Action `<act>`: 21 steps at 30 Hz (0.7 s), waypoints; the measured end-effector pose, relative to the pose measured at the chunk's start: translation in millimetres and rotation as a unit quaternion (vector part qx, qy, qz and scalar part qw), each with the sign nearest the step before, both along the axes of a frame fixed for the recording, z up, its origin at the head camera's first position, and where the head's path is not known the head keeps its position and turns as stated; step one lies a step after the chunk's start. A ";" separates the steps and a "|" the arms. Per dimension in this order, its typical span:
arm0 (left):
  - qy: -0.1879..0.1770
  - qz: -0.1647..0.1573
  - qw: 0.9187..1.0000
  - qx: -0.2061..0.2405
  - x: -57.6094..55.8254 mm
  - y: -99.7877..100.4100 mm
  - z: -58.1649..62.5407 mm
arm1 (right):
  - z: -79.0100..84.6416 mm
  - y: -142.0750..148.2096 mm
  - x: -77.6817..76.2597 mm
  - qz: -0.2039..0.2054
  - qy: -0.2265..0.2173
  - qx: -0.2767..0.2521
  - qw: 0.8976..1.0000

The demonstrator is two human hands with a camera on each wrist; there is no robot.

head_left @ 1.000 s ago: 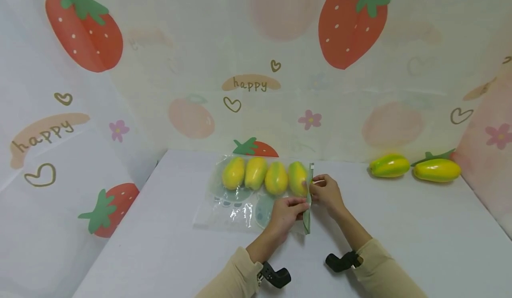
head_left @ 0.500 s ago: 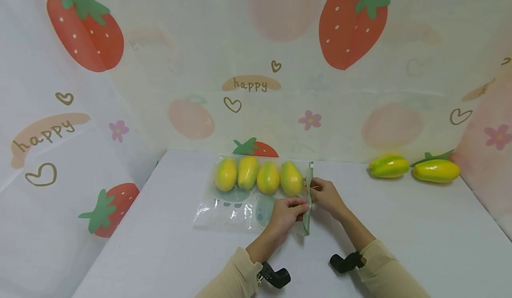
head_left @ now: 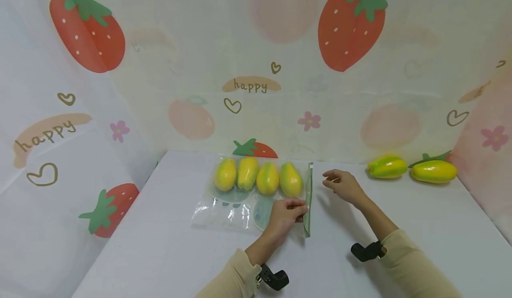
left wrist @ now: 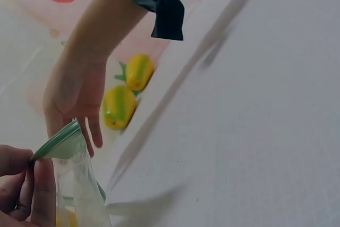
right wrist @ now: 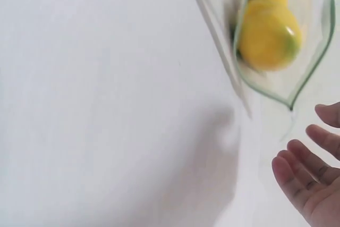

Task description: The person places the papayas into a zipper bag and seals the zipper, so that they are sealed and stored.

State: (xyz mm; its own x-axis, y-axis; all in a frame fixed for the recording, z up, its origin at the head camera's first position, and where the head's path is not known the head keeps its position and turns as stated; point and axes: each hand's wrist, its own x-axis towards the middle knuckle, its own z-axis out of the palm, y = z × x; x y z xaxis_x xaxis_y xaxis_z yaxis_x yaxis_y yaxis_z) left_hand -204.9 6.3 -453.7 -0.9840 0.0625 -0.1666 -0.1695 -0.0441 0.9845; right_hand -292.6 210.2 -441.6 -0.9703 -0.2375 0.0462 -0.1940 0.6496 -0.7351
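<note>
A clear zip bag [head_left: 240,216] with a green edge lies on the table, and several yellow-green papayas [head_left: 268,178] sit in a row inside it. My left hand [head_left: 282,218] pinches the green edge at the bag's mouth, thumb against fingers, as the left wrist view shows on the green strip [left wrist: 58,143]. Just right of the mouth, my right hand [head_left: 345,187] hovers apart from the bag and holds nothing. In the right wrist view its fingers [right wrist: 303,155] are loosely bent, and the bag's mouth gapes, with a papaya [right wrist: 268,38] visible inside.
Two more papayas, one greener [head_left: 388,167] and one yellower [head_left: 434,172], lie at the back right of the white table [head_left: 160,253]. A printed cloth [head_left: 344,93] with strawberries rises behind and at both sides.
My right hand has let go of the bag's mouth and moved right. The bagged papayas slid slightly left, away from the mouth. My left hand keeps its pinch.
</note>
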 end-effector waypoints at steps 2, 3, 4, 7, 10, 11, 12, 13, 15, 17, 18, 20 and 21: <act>0.000 -0.001 1.000 0.002 -0.2 -0.5 -0.5 | 4.6 8.2 -2.7 0.001 0.008 0.026 1.000; 0.000 -0.001 1.000 0.003 -0.1 -0.8 -0.5 | 7.0 12.4 -4.2 0.004 0.015 0.042 0.999; 0.000 -0.003 1.000 0.003 -0.1 -1.1 -0.8 | 9.4 16.9 -5.8 0.007 0.023 0.060 0.998; 0.001 -0.005 1.000 0.005 -0.3 -1.8 -2.2 | 16.3 30.5 -10.6 0.017 0.036 0.110 0.993; 0.000 -0.006 1.000 0.003 0.4 -2.4 -2.3 | 22.6 45.0 -14.9 0.020 0.053 0.150 0.987; 0.000 -0.005 1.000 0.003 0.5 -2.5 -2.3 | 25.3 49.5 -15.9 0.020 0.056 0.159 0.986; 0.000 -0.005 1.000 0.001 0.6 -2.6 -2.3 | 27.8 54.0 -17.0 0.018 0.060 0.168 0.984; -0.001 -0.005 1.000 0.000 0.6 -2.8 -2.2 | 30.4 58.7 -17.9 0.017 0.066 0.177 0.982; -0.003 -0.005 1.000 -0.002 0.6 -2.9 -2.0 | 36.5 67.2 -19.3 0.013 0.071 0.191 0.979; -0.003 -0.005 1.000 -0.003 0.4 -2.8 -1.9 | 41.9 75.1 -20.6 0.009 0.067 0.202 0.977; -0.003 -0.006 1.000 -0.004 0.4 -2.7 -1.8 | 44.2 79.0 -21.4 0.006 0.065 0.208 0.976; -0.001 -0.005 1.000 -0.003 0.5 -2.5 -1.9 | 47.2 86.4 -24.1 0.002 0.057 0.221 0.974; -0.001 -0.004 1.000 -0.002 0.3 -2.4 -2.3 | 47.6 89.6 -25.9 0.001 0.055 0.226 0.973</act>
